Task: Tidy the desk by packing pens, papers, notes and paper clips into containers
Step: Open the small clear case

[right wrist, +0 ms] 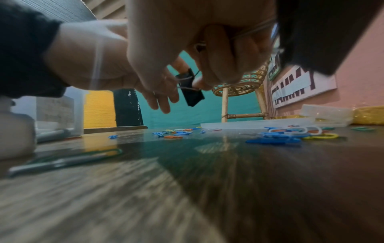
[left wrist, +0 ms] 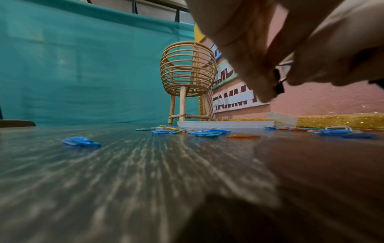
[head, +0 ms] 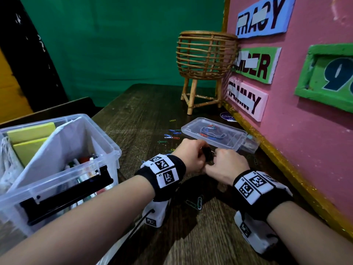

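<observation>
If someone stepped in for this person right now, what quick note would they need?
Left hand and right hand: both pinch a black binder clip above the desk.
Done: yellow notes and pens are in the big clear bin; a few clips lie in the small clear box.
Left: coloured paper clips scattered on the desk, plus this binder clip.

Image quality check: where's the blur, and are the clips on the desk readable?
Head view: sharp centre, paper clips small but readable, edges distorted. Left wrist view: hand and near desk blurred. Right wrist view: foreground smeared, binder clip fairly clear, dim.
</observation>
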A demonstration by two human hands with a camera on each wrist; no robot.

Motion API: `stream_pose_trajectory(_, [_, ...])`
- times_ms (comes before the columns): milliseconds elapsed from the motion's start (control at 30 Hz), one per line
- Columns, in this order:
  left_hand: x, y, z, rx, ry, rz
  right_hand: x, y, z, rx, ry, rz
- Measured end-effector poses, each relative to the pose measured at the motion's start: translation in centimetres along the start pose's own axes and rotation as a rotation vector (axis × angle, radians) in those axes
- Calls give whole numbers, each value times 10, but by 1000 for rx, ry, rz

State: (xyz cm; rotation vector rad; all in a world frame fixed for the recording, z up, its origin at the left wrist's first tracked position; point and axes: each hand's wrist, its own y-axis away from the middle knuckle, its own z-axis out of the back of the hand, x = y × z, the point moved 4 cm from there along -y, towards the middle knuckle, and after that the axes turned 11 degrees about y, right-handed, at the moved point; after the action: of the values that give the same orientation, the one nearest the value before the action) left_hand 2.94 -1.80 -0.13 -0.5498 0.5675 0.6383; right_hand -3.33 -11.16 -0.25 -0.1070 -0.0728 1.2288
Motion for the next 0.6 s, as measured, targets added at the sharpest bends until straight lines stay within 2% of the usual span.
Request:
stream_pose_trajectory(233, [9,-5,-1,-61,12,48,3,-8,-10,-33,-37,130])
stream_pose_trajectory(300, [10,-4,-3,5,12,91,3,-8,-10,-32,-16,146])
stream_pose_trajectory(433, [7,-2,-1,107,-26,23,4,-6,-10,8,-42,185])
stream_pose_trajectory(533, [5,-1,-1,110,-63,6,5,-7,-10,9,-158,195])
stream_pose_trajectory(600, [5,-1,-2,96,-38,31,3,-9,-7,-15,-318,134])
